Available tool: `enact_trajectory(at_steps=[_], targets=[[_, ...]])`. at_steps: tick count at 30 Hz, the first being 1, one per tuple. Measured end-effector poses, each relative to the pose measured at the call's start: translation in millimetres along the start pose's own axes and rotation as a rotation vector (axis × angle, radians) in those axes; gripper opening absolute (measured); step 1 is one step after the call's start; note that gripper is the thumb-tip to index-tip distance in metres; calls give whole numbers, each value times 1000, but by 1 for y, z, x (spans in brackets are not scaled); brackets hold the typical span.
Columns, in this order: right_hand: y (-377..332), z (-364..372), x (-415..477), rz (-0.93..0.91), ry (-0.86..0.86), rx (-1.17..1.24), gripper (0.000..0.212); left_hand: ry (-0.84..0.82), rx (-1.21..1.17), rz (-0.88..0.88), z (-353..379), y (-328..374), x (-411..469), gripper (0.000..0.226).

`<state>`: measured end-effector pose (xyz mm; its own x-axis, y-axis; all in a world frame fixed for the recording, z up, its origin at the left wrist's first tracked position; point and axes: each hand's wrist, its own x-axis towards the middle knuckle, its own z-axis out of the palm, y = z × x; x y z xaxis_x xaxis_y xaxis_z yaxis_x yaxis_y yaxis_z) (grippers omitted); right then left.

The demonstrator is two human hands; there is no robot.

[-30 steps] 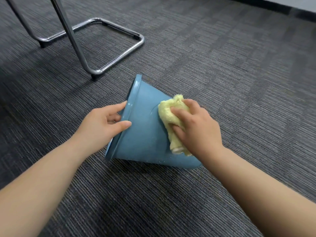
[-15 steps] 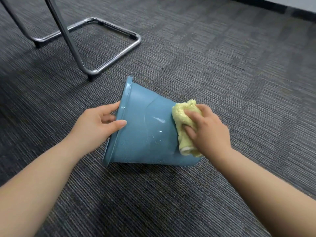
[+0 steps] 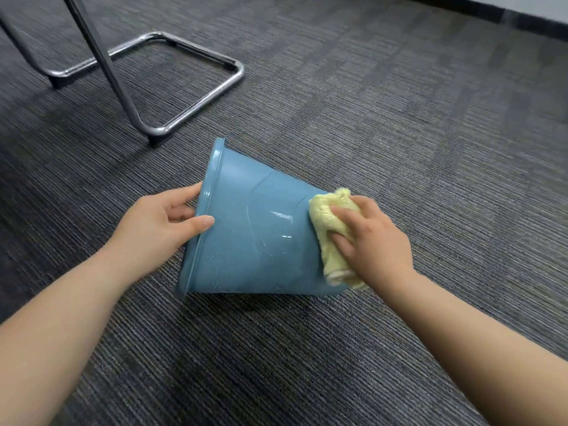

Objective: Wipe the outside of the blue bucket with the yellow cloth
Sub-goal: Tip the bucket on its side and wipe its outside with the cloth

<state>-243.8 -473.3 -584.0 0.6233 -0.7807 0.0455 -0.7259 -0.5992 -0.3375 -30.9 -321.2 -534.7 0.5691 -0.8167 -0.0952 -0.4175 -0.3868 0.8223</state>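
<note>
The blue bucket (image 3: 255, 238) lies on its side on the grey carpet, its rim to the left and its narrow base to the right. My left hand (image 3: 156, 226) grips the rim, thumb on the outside wall and fingers inside the mouth. A bunched yellow cloth (image 3: 325, 219) is pressed against the outer wall near the base by my right hand (image 3: 372, 241), which is closed on it. The wall between my hands looks wet and shiny, with small droplets. The inside of the bucket is hidden.
A chrome chair frame (image 3: 184, 118) stands on the carpet behind and left of the bucket, one tube slanting up to the top left. A dark baseboard (image 3: 491, 16) runs along the far wall at the top right. Grey carpet surrounds the bucket.
My right hand has slid the cloth along the outer wall from the middle toward the base. My left hand has kept its grip on the rim.
</note>
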Motion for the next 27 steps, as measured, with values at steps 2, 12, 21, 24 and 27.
enact_trajectory(at_steps=[2,12,21,24,27], targets=[[5,0,3,79,-4,-4,38,1,-30,5,2,2,1,52],[-26,2,-15,-165,3,38,41,-9,9,20,2,3,3,53],[18,5,-5,105,-80,-33,41,82,22,15,4,-8,7,51],[25,4,1,205,-98,-27,42,11,78,101,8,-5,10,58],[25,4,3,241,-89,-40,42,-203,91,113,1,-6,12,77]])
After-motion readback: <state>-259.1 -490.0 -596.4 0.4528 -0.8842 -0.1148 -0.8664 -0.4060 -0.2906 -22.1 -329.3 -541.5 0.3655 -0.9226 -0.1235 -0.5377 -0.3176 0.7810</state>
